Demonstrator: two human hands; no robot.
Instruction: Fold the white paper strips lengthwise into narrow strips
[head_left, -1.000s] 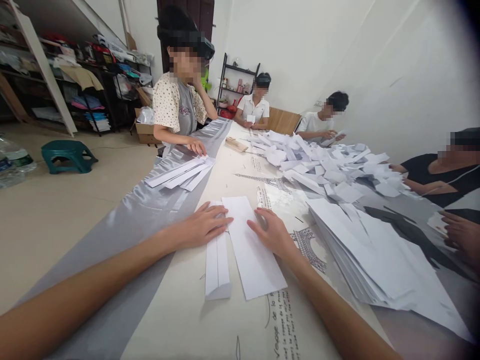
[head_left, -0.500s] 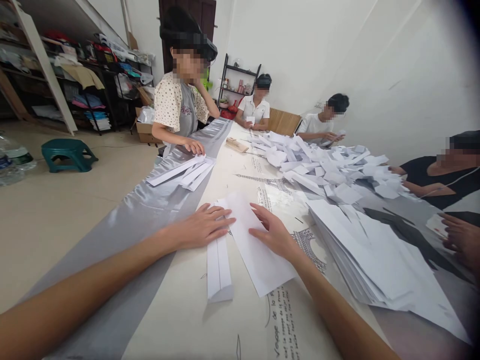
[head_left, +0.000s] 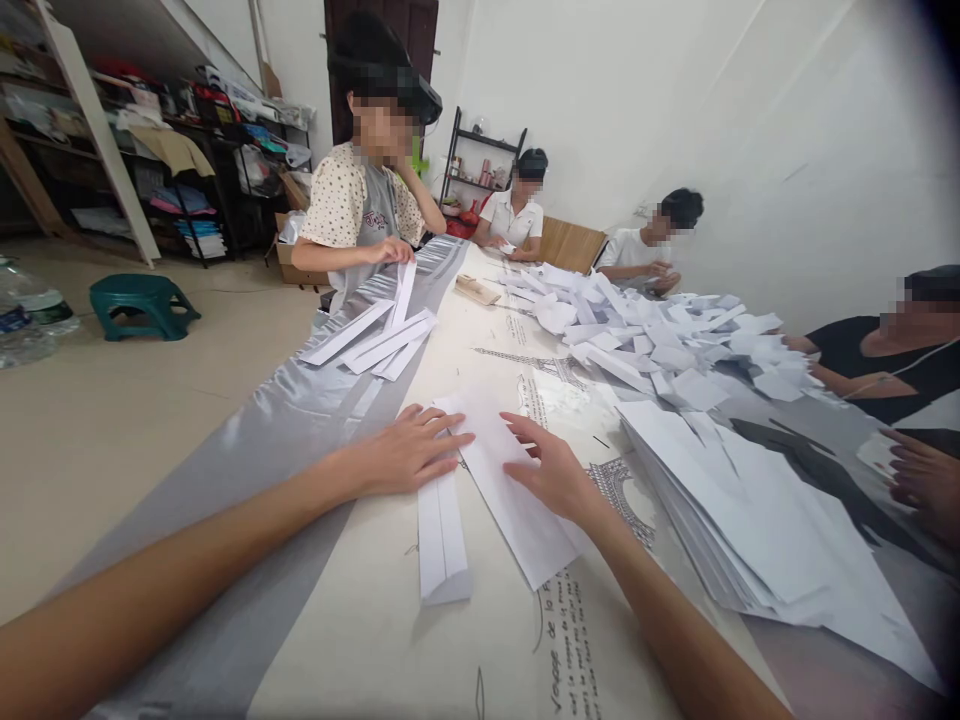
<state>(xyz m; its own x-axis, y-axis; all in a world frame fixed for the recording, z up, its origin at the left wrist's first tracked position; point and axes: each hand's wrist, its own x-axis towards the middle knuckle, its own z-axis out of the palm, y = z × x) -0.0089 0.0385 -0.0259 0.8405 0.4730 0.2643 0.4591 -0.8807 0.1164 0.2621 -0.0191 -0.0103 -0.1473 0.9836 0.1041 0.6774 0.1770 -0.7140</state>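
Observation:
A white sheet of paper (head_left: 517, 500) lies slanted on the printed tablecloth between my hands. My left hand (head_left: 412, 450) rests with fingers spread over a narrow folded paper strip (head_left: 442, 540), its fingertips reaching onto the sheet's left edge. On the sheet's right side, my right hand (head_left: 551, 470) has its fingers apart and curved, with the thumb and fingertips at the paper. Neither hand grips anything. The strip's upper part is hidden under my left hand, and its lower end shows a slanted fold.
To the right lies a stack of white sheets (head_left: 750, 520). Behind it is a large heap of folded papers (head_left: 645, 330). Long folded strips (head_left: 382, 340) lie at the left edge before a co-worker (head_left: 367, 200). Other people sit around the table (head_left: 360, 620).
The co-worker at the left has raised a paper strip off the table edge. My hands stay nearly in place, and the sheet beneath them has shifted slightly.

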